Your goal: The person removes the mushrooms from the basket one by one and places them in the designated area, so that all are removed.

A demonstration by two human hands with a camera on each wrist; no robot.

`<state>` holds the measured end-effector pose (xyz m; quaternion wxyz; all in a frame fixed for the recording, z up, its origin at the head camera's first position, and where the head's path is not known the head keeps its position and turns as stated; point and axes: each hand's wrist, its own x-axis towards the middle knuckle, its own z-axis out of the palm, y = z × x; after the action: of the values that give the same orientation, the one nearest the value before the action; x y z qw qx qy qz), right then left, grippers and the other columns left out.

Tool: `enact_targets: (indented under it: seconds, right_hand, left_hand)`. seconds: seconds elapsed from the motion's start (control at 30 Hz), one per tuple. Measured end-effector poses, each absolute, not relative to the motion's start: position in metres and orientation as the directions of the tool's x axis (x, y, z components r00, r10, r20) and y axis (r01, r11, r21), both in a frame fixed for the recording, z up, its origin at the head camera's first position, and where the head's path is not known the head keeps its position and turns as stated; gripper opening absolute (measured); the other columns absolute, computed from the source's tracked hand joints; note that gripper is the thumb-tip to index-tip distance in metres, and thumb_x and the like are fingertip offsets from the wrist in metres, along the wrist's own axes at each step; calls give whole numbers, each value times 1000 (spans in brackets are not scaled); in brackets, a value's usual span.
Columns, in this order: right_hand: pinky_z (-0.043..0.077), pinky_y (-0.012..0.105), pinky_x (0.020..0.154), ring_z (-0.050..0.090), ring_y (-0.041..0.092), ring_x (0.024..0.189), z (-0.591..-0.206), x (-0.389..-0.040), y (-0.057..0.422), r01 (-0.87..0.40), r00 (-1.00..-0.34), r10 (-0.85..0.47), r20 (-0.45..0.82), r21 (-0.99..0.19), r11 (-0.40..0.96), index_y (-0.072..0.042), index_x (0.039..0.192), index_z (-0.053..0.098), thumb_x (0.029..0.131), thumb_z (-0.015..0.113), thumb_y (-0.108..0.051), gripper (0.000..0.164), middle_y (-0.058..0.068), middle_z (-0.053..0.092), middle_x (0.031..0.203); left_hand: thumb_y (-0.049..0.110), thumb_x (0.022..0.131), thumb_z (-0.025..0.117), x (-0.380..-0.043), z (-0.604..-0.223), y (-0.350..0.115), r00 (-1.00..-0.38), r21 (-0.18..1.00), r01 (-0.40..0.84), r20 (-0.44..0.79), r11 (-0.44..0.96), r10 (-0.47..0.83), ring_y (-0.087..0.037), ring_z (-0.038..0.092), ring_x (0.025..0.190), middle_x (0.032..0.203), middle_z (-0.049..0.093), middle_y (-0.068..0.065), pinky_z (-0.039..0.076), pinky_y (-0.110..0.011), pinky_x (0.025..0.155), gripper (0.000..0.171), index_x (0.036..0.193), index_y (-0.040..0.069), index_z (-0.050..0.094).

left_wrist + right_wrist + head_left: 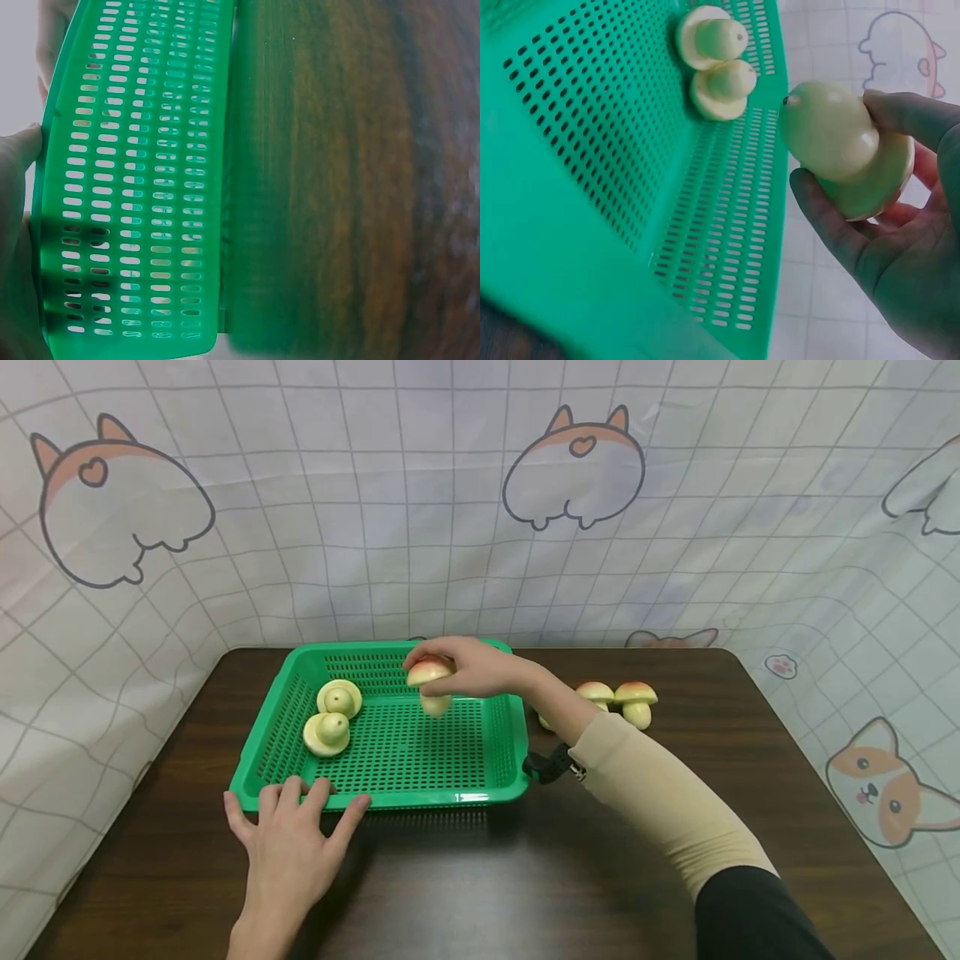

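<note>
"Right hand (476,667) gripping a mushroom (431,674) by its cap, stem down, over the green basket (442,799)!"

"And the left hand (292,843)?"

"Nearer the body, fingers spread, resting on the basket's near edge. Steady pressure there should help."

"Two mushrooms (327,741) lie left of that grip; I'd lower gently, clear of them."

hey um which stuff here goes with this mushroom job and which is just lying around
Seemingly part of it:
mushroom held by the right hand
green basket, left hand at its rim
two mushrooms in the basket
mushrooms on the table's right

Probably just there:
dark table
corgi-print cloth
black strap
</note>
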<state>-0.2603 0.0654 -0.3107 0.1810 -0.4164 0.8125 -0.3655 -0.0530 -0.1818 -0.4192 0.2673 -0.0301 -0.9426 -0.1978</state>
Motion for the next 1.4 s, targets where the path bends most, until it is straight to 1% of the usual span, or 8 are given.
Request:
enact_targets:
  seconds: [0.17, 0.3, 0.57, 0.67, 0.8, 0.97, 1.27, 1.4]
  right_hand:
    - [52, 36, 86, 60, 16, 105, -307, -257, 77, -549, -593, -805, 32, -747, 375, -17, 135, 63, 101, 67, -20, 35, -1, 61, 131]
    - [52, 37, 85, 60, 16, 103, -304, -253, 88, -555, -600, -798, 58, -748, 363, -20, 134, 63, 100, 68, -21, 34, -5, 62, 126]
    - [52, 38, 87, 59, 18, 105, -301, -245, 107, -546, -608, -790, 77, -763, 346, -20, 133, 63, 100, 69, -21, 33, -5, 62, 125]
    - [52, 38, 88, 59, 17, 106, -302, -243, 115, -554, -610, -788, 80, -755, 352, -20, 133, 64, 100, 69, -22, 34, -6, 62, 127]
    - [50, 40, 89, 59, 16, 107, -305, -240, 126, -550, -630, -773, 74, -746, 377, -21, 134, 64, 99, 69, -20, 35, -8, 62, 128]
    - [50, 41, 89, 59, 17, 106, -309, -234, 142, -551, -641, -763, 84, -743, 381, -21, 135, 63, 100, 69, -18, 35, -7, 62, 130]
    - [50, 41, 86, 59, 19, 103, -314, -222, 162, -525, -673, -735, 83, -754, 396, -23, 137, 62, 100, 70, -21, 38, -6, 62, 128]
    - [54, 42, 74, 59, 19, 99, -315, -215, 169, -510, -689, -721, 73, -756, 411, -24, 137, 62, 100, 70, -23, 38, -5, 61, 127]
  left_hand:
    - [53, 94, 68, -52, -418, -182, -861, 356, 158, 507, 921, -48, -46, 46, 99, 97, 58, -19, -3, -80, 106, 50, 98, 4, 67]
    - [53, 94, 68, -52, -419, -182, -862, 353, 157, 504, 923, -46, -47, 46, 99, 97, 59, -19, -2, -80, 106, 49, 99, 4, 67]
    - [53, 94, 68, -52, -419, -182, -859, 356, 161, 509, 921, -47, -47, 46, 99, 96, 58, -18, -3, -80, 107, 48, 96, 5, 66]
    - [53, 94, 68, -53, -419, -182, -860, 356, 159, 507, 921, -48, -47, 47, 99, 96, 58, -18, -3, -80, 107, 48, 96, 5, 66]
    - [53, 94, 68, -53, -419, -182, -863, 357, 155, 502, 921, -50, -47, 46, 99, 97, 58, -18, -3, -80, 107, 48, 97, 5, 66]
    - [54, 94, 67, -53, -419, -182, -867, 356, 150, 496, 923, -51, -47, 46, 100, 97, 58, -18, -3, -80, 107, 49, 98, 5, 67]
    - [54, 94, 67, -52, -419, -182, -870, 356, 148, 490, 923, -49, -47, 46, 100, 96, 58, -18, -3, -79, 107, 50, 98, 5, 67]
    - [54, 94, 67, -52, -418, -183, -871, 360, 147, 489, 921, -52, -46, 46, 100, 96, 58, -18, -4, -79, 107, 49, 98, 5, 67]
